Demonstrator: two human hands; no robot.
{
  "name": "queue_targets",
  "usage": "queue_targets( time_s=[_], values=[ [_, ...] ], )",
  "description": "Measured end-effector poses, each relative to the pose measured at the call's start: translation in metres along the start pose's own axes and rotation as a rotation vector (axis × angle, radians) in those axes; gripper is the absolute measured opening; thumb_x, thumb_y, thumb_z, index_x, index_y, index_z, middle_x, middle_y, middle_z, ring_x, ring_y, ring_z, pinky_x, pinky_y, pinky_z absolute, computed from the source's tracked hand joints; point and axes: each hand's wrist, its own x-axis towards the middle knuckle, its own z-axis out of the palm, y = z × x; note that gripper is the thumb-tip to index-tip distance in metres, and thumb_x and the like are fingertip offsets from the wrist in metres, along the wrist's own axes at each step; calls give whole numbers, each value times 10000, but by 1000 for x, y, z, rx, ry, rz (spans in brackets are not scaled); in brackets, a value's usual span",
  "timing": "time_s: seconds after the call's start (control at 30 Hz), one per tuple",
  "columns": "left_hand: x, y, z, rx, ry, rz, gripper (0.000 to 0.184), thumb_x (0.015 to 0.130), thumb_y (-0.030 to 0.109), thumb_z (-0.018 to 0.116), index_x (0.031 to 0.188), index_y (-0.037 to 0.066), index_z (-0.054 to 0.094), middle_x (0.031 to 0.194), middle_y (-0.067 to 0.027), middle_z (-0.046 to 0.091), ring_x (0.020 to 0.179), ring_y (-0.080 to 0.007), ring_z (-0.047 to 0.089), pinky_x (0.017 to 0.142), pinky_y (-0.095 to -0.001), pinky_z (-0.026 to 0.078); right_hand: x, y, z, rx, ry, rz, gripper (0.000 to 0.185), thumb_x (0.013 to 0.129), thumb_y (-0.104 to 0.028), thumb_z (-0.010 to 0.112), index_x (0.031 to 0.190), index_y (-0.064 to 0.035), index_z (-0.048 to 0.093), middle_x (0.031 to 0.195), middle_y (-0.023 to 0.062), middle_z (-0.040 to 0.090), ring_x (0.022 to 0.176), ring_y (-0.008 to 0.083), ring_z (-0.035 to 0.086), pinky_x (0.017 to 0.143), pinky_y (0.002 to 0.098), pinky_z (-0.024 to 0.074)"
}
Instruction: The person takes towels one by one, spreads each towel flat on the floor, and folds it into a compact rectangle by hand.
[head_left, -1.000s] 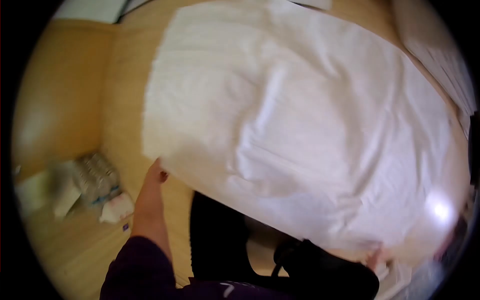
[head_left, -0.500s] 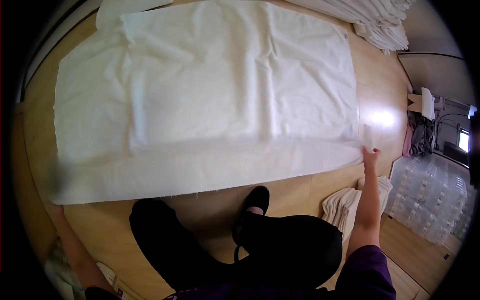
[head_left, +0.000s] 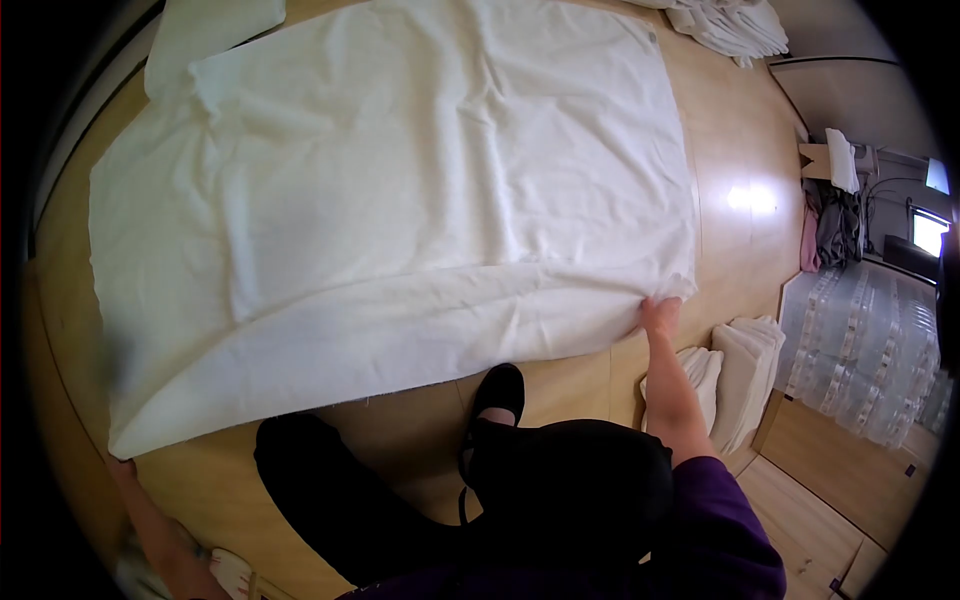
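Left hand (head_left: 123,468) and right hand (head_left: 661,316), to either side of black shoe (head_left: 499,392), pinched on near corners of white cloth (head_left: 350,190) spread beyond shoe; appears soft, light, crease-prone, best gripped at corners.

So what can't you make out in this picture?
In the head view:
Left hand: fingers mostly hidden by the white cloth.
White cloth: far edge partly cut off by the frame's top.
Cloth pile: cut off likewise.
Bright panel: too small and glaring to read.

One spread white cloth (head_left: 400,180), two grips (head_left: 661,316), two legs (head_left: 320,480) and one shoe (head_left: 500,392) show.
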Motion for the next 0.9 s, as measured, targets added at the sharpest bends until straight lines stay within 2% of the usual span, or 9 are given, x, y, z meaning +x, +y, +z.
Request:
queue_targets(
  time_s=[0.07,0.17,0.27,0.47,0.57,0.67,0.77,0.83,0.9],
  values=[
    [2,3,-4,7,6,11,391,864,214,475,1180,-14,505,1187,-163,540,1041,-270,524,864,-347,415,25,32,29,-88,50,-102,574,758,-396,627,1050,57,429,1058,240,557,988,387,548,814,450,449],
    [0,0,-6,14,14,24,393,864,205,472,1183,-23,504,1193,-173,536,1040,-271,523,859,-344,413,41,49,48,103,140,44,414,787,-342,604,838,65,546,790,195,623,617,316,619,578,392,510],
    [2,0,-6,12,20,49,396,864,197,470,1186,-31,503,1200,-184,533,1040,-273,523,855,-341,411,30,58,31,445,-123,412,392,781,-294,610,860,83,537,674,177,600,457,289,571,462,374,490],
    [-9,-1,-21,82,-10,-1,382,868,215,461,1165,-14,533,1152,-206,559,1009,-309,546,834,-356,427,42,72,45,-1,-61,-6,484,723,-275,649,1030,58,477,873,223,603,698,303,627,590,391,511],
    [-3,2,-20,115,-26,12,386,875,231,459,1167,-11,531,1169,-201,549,1025,-310,538,844,-358,425,-21,23,-9,-103,331,-214,498,693,-262,658,1050,37,480,1041,243,556,918,311,588,786,413,470],
    [-3,11,-25,156,-44,16,390,882,246,457,1170,-7,529,1186,-196,540,1041,-312,529,854,-361,423,-16,27,0,57,-54,4,491,698,-254,639,1078,9,473,1091,235,524,995,320,538,909,411,389],
    [-11,20,-31,152,-29,17,397,883,257,457,1181,1,516,1202,-189,525,1058,-308,517,865,-362,414,69,105,63,195,84,-284,428,718,-202,619,1077,-14,479,971,248,585,916,387,564,777,432,451],
    [-14,14,-32,117,-5,15,403,882,262,458,1192,8,502,1213,-183,514,1069,-304,507,874,-362,407,90,88,19,701,-18,9,184,833,-209,523,821,-52,429,632,91,511,611,242,528,573,386,453],
    [-23,12,-31,86,7,-2,410,881,268,459,1203,15,489,1224,-177,503,1081,-301,496,882,-363,399,139,108,-17,661,-96,-70,265,889,-320,454,871,-55,454,746,55,528,698,205,527,618,368,462]
  ],
)
